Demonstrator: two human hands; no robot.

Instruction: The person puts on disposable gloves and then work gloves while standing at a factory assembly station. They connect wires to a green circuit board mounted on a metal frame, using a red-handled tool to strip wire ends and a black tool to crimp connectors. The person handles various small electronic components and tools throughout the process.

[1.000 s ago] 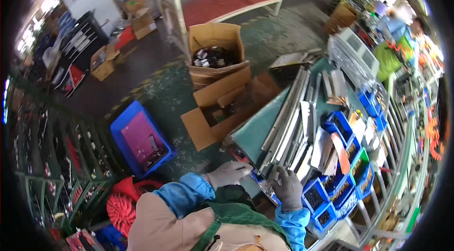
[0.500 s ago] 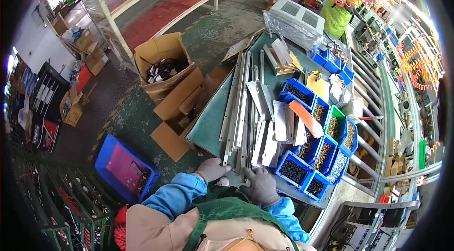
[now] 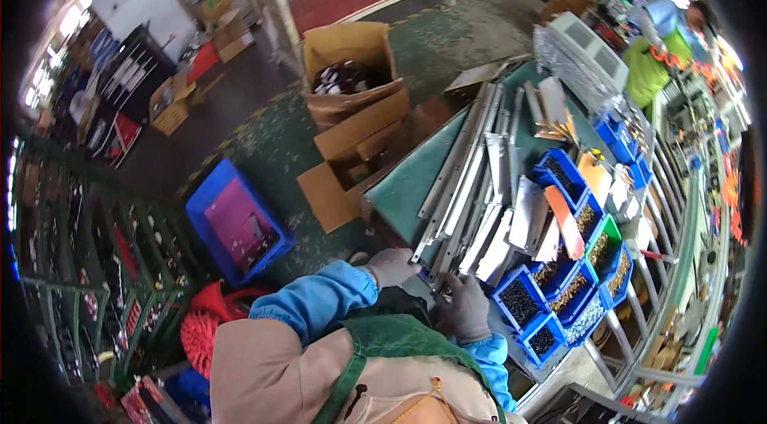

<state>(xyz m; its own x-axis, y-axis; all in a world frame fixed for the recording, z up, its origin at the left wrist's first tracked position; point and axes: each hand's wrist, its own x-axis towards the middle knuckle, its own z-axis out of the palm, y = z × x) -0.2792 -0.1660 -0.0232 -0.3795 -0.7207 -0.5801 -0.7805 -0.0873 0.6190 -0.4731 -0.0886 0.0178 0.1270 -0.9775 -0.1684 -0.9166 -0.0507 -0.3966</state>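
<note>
My left hand [image 3: 393, 266], in a grey glove, is closed at the near edge of the green-topped table [image 3: 403, 196], by the near ends of the long metal strips [image 3: 457, 164]. Whatever its fingertips pinch is too small to make out. My right hand [image 3: 465, 312], gloved alike, is close by on the right, its fingers curled down at the strips' near ends. What lies under those fingers is hidden. Shorter bent metal plates [image 3: 523, 212] lie in a loose pile beside the strips, with an orange strip [image 3: 565, 220] on top.
Blue bins [image 3: 519, 302] and a green bin [image 3: 605, 242] of small fasteners line the table's right side. A plastic-wrapped metal housing [image 3: 579, 60] stands at the far end. Open cartons [image 3: 343, 176] and a blue tub [image 3: 238, 224] are on the left floor. A co-worker [image 3: 659, 60] stands far right.
The view has swung left, so the table appears farther right. My right fingers have curled in more at the strips' ends. My left hand stays at the table edge.
</note>
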